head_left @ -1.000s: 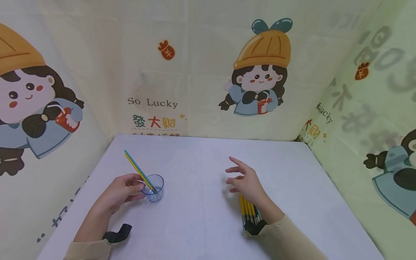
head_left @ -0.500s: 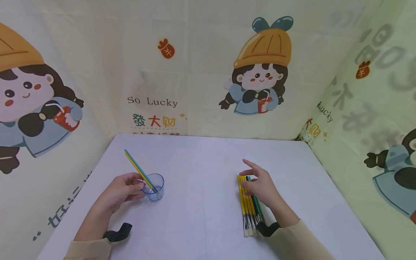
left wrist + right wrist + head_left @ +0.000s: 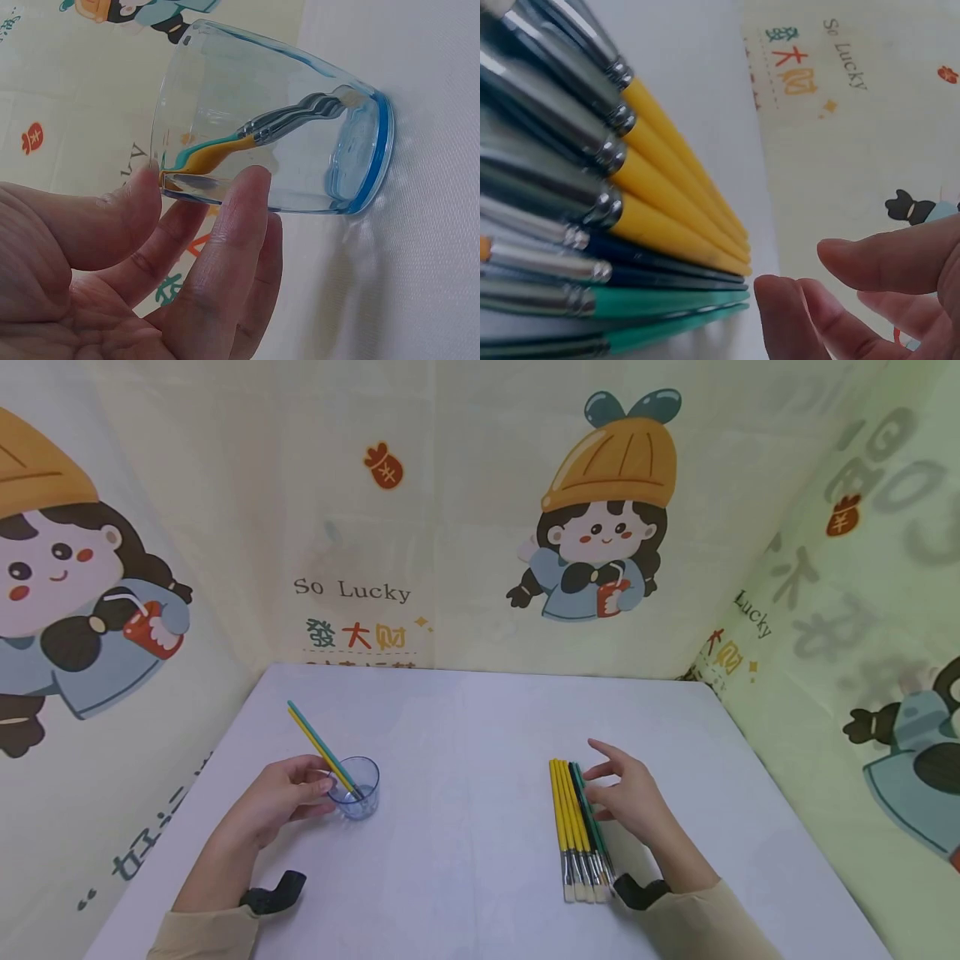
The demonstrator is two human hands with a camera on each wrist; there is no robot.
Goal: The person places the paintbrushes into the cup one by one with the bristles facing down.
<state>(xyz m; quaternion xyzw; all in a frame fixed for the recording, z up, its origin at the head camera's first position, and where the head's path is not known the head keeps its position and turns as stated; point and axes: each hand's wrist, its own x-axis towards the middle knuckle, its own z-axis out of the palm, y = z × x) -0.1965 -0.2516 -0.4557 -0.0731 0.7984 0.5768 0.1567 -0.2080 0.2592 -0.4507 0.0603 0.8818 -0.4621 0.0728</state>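
Note:
A small clear blue-tinted cup (image 3: 356, 787) stands on the white table (image 3: 465, 727) with two paintbrushes (image 3: 318, 750), one yellow and one teal, leaning out of it to the upper left. My left hand (image 3: 281, 797) holds the cup, thumb and fingers (image 3: 225, 247) against its wall (image 3: 262, 142). At the right, a row of several paintbrushes (image 3: 577, 827) lies flat, yellow ones left, dark and teal ones right, bristles toward me. My right hand (image 3: 626, 793) hovers just right of the row with loosely spread fingers (image 3: 795, 315) near the teal handles (image 3: 675, 307), holding nothing.
Cartoon-printed cloth walls (image 3: 600, 527) close in the table at the back, left and right. Black wrist straps (image 3: 273, 893) sit on both forearms. Bare tabletop lies between the cup and the brush row.
My right hand has drawn back to the right, off the brush row, uncovering the brushes. The left hand and cup have stayed put.

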